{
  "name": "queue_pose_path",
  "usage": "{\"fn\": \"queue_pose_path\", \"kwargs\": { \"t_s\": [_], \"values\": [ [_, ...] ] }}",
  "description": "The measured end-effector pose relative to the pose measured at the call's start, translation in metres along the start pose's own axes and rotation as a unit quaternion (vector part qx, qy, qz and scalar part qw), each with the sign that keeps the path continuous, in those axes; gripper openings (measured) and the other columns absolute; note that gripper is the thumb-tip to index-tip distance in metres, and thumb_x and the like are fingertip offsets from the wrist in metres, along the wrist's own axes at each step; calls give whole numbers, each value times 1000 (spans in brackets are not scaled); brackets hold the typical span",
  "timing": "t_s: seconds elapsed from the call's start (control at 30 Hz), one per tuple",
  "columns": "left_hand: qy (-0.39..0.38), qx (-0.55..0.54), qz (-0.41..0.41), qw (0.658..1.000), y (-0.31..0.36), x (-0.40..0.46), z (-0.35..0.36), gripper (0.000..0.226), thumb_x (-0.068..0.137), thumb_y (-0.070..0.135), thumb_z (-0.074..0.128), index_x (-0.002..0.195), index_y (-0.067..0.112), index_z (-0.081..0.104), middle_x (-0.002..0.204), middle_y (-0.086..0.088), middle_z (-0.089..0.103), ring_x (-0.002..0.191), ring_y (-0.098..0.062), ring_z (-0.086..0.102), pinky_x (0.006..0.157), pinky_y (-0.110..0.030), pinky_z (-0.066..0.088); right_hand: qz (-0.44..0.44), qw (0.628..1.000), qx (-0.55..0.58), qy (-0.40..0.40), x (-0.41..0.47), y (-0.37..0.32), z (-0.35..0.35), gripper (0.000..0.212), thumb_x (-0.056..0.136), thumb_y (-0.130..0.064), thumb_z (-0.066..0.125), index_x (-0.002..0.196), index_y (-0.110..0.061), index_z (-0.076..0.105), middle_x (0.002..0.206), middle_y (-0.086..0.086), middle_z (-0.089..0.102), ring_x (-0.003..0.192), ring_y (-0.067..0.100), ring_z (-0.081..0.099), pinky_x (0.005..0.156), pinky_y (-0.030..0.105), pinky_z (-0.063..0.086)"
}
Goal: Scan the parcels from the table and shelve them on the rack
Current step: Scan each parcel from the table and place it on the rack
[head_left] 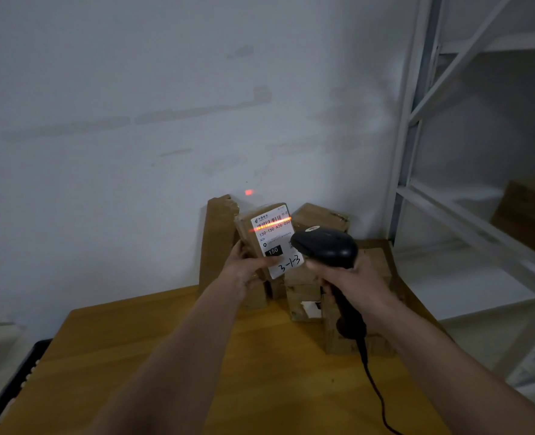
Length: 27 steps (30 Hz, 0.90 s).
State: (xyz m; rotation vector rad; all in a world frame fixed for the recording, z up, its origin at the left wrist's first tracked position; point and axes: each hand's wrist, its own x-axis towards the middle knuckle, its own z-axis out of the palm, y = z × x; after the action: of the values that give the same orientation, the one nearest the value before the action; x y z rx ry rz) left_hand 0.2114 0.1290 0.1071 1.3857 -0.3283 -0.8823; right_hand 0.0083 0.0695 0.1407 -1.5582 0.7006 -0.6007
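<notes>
**Scan under way, shelving mostly ahead**

Dim room, grey wall behind, wooden table [172, 356] below. Stood mid-scan, judged early in the task: several cartons [338, 296] waited on the table beyond and under the fingers, unscanned as far as could be told. Showed one brown box [529, 211] on the rack [416, 120] to the right, well apart from both hands. Left shelving of the held parcel, and the rest, to do.

Left hand [244, 268] reached forward, fingers curled round the parcel [266, 240], thumb across the label's lower edge, label tilted up toward the camera. Right hand [354, 277] wrapped tight on the scanner [325, 246] grip, head just beside the left fingertips, cable trailing back. Carried a red beam across the barcode above the thumb.
</notes>
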Motion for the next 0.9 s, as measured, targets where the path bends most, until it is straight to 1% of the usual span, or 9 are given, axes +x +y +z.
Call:
{"fn": "queue_pose_path", "kwargs": {
  "t_s": [0.13,0.23,0.4,0.47,0.6,0.67,0.73,0.83,0.9],
  "values": [
    [-6,-5,7,1000,-2,0,4,95,47,1,88,130,25,48,121,-5,64,118,-34,57,90,-60,52,-2,1000,-11,-12,0,-1,-2,11,85,-24,70,83,-15,64,69,4,59,55,8,55,52,17,47],
    [-15,-4,12,1000,-2,0,8,95,49,1,86,132,24,47,120,-5,63,119,-34,56,93,-61,49,7,1000,-2,-7,-2,-1,-3,9,84,-23,70,84,-16,64,69,4,59,58,11,55,55,20,48],
    [-51,21,-9,998,-7,3,18,123,41,7,89,148,25,33,128,-5,60,118,-32,57,95,-61,47,31,998,23,40,-7,3,-10,21,80,-29,74,89,-12,67,81,14,69,67,17,62,69,31,53],
    [-77,29,-22,996,-11,3,29,121,43,6,87,149,26,31,129,-6,59,116,-33,57,93,-59,50,36,996,38,72,-13,6,-16,22,79,-29,75,91,-12,68,79,12,70,66,17,64,69,32,53],
    [-155,60,-60,984,-30,4,68,109,50,0,85,143,25,35,125,-7,62,112,-33,60,89,-57,52,49,980,90,172,-37,18,-34,17,82,-22,74,94,-12,67,59,-2,64,60,13,61,63,28,50],
    [-200,81,-86,973,-49,2,94,91,55,-3,85,130,24,42,121,-6,65,110,-32,60,87,-53,53,61,963,114,235,-58,31,-47,15,84,-19,72,93,-8,68,57,1,60,58,16,58,64,30,49],
    [-252,95,-114,956,-76,-6,120,86,51,-3,87,122,23,46,116,-6,68,108,-32,62,89,-53,53,66,943,130,298,-84,43,-59,13,85,-15,71,89,-5,66,57,4,58,55,17,56,62,30,48],
    [-309,118,-154,931,-118,-33,157,72,56,-5,85,108,32,52,109,-2,69,100,-30,65,83,-49,56,80,904,142,394,-131,57,-76,17,84,-12,71,74,-1,62,56,9,55,51,19,52,56,28,47],
    [-347,139,-172,911,-138,-54,180,71,58,-4,85,111,33,54,109,0,69,102,-28,64,84,-48,56,95,878,138,449,-163,64,-89,22,83,-11,71,67,-2,60,56,11,53,50,20,50,55,29,45]
  ]
}}
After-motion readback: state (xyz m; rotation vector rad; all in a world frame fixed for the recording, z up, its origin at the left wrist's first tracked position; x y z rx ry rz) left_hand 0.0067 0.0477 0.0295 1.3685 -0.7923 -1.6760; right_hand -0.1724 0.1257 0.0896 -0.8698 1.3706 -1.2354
